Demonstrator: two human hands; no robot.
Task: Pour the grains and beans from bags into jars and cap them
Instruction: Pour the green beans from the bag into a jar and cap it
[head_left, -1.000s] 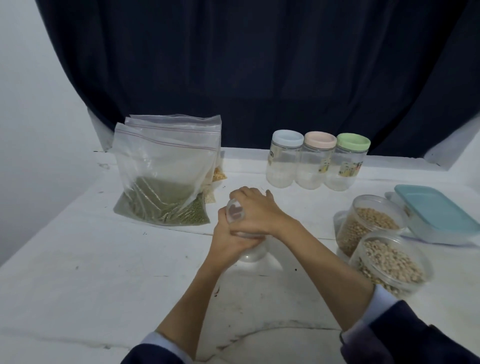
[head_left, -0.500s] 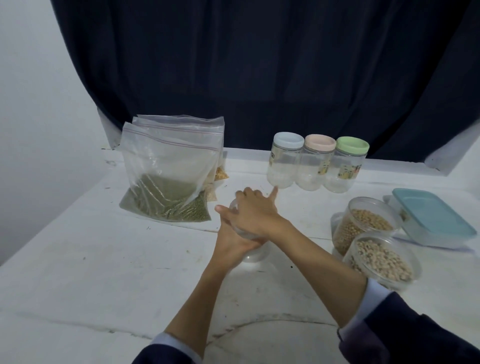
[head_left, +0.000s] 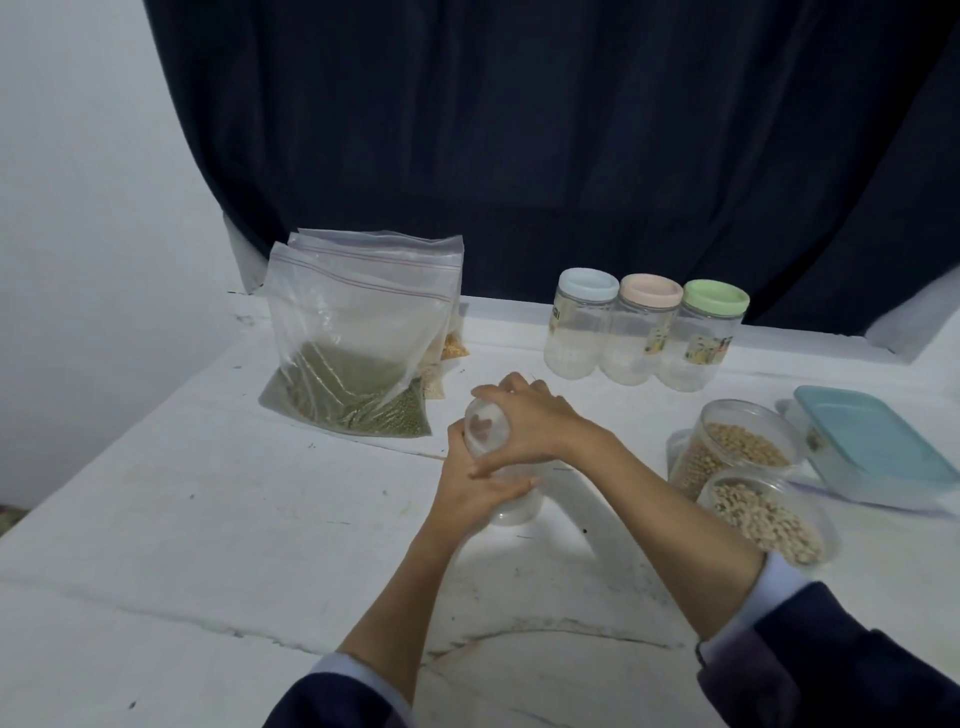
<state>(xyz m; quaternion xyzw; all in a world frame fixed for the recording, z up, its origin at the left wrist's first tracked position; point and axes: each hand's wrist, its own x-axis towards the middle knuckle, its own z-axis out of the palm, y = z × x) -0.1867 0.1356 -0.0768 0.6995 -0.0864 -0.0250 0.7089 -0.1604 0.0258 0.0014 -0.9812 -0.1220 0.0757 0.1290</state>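
Note:
A clear plastic jar (head_left: 511, 506) stands on the white table (head_left: 218, 519) at the middle. My left hand (head_left: 470, 486) grips its body from the left. My right hand (head_left: 530, 423) grips the clear lid (head_left: 485, 428) on top of it. A zip bag of green beans (head_left: 358, 358) leans at the back left, with other grain bags (head_left: 452, 348) mostly hidden behind it. Two open jars hold grains at the right: tan ones (head_left: 737, 447) and pale ones (head_left: 769, 519).
Three capped jars stand in a row at the back, with a pale blue lid (head_left: 587, 286), a pink lid (head_left: 650, 291) and a green lid (head_left: 716, 299). A lidded teal box (head_left: 872, 447) lies at the far right. A dark curtain hangs behind.
My right hand has turned on the lid: the fingers that stuck out half a second ago are curled round it again. The jar and my left hand stay in place.

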